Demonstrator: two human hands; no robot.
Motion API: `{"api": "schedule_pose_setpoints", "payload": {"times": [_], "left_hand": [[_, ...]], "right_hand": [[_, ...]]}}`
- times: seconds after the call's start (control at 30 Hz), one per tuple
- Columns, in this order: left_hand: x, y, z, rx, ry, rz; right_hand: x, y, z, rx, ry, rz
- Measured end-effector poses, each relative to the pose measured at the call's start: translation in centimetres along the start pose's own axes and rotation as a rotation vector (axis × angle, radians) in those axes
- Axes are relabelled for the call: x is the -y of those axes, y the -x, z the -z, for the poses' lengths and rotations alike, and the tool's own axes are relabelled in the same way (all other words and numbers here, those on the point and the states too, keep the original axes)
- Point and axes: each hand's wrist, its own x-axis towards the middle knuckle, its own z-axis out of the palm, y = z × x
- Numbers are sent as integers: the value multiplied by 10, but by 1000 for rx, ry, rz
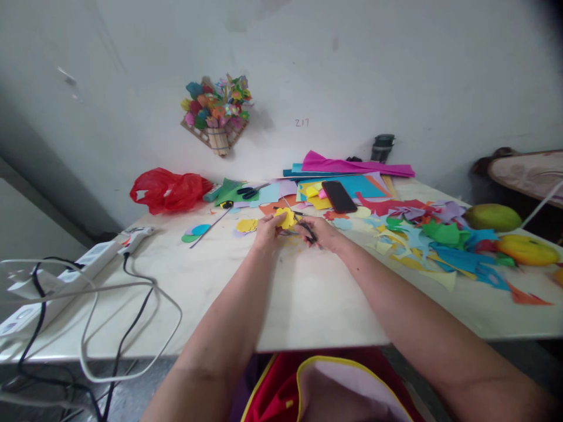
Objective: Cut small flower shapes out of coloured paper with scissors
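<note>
Over the middle of the table, my left hand [268, 230] pinches a yellow paper flower [285, 218] with a scalloped edge. My right hand [320, 231] is closed on dark-handled scissors [311, 233], whose blades lie close to the flower's right edge. Whether the blades are apart I cannot make out. Left of my left hand lies another yellow paper flower [247, 225] on the table. Just behind my hands, orange paper [271, 208] and a dark phone [339, 196] rest on coloured sheets.
Paper scraps [444, 231] cover the right side, with yellow-green fruit [492, 217] beyond. A red plastic bag [169, 190] and second scissors [251, 191] lie at the back left. A power strip [94, 261] with loose cables [132, 287] runs along the left.
</note>
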Motion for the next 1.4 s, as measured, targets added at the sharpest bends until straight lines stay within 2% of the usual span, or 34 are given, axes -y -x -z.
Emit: {"api": "schedule_pose_setpoints", "payload": {"times": [1.4], "left_hand": [[-5, 3, -2, -60, 70, -16]], "right_hand": [[0, -1, -2, 4, -3, 0]]}}
